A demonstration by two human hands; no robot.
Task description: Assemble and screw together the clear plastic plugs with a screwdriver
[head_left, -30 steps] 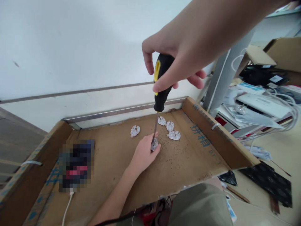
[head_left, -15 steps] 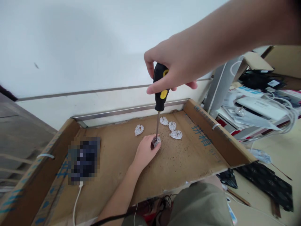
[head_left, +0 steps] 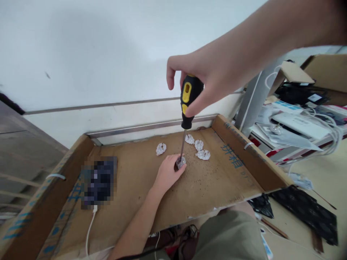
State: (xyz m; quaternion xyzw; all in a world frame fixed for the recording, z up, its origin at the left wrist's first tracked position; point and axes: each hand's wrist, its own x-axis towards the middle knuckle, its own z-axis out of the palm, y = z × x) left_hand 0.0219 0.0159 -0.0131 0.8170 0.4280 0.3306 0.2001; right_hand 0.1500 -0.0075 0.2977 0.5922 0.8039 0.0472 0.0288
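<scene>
My right hand (head_left: 208,77) grips the black and yellow handle of a screwdriver (head_left: 187,104) held nearly upright. Its tip rests on a small clear plastic plug part (head_left: 180,162) lying on the cardboard tray (head_left: 206,187). My left hand (head_left: 168,174) pinches that part against the tray floor. Behind it lie more clear plug parts: one (head_left: 161,148) to the left and three to the right, the nearest (head_left: 203,155).
A pixelated dark object (head_left: 99,181) with a white cable (head_left: 90,227) lies on the tray's left. Right of the tray stand a grey post (head_left: 253,103), boxes, cables and papers (head_left: 298,122). Dark boards (head_left: 309,213) lie on the floor; my knee (head_left: 230,234) is below.
The screwdriver handle has turned in my right hand, its yellow stripe now facing me, and leans a little more to the right. My left hand stays on the plug part.
</scene>
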